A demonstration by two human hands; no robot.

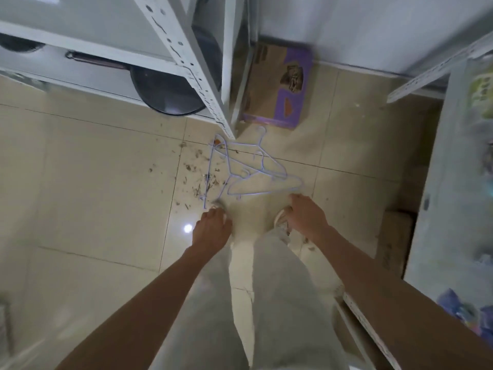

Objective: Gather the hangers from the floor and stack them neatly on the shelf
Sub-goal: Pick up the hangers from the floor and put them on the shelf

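Reaching hands [260, 222] empty, open — hangers [248, 169] by shelf post [210, 102], debris [197, 180] beside.

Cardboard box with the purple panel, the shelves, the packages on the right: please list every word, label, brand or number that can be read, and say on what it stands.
No text can be read in this view.
cardboard box: dark print and a picture on the purple panel, too blurred to read.
packages on the right shelf: coloured print, too blurred to read.
white shelf post: only punched holes, no writing.
hangers: no label visible.
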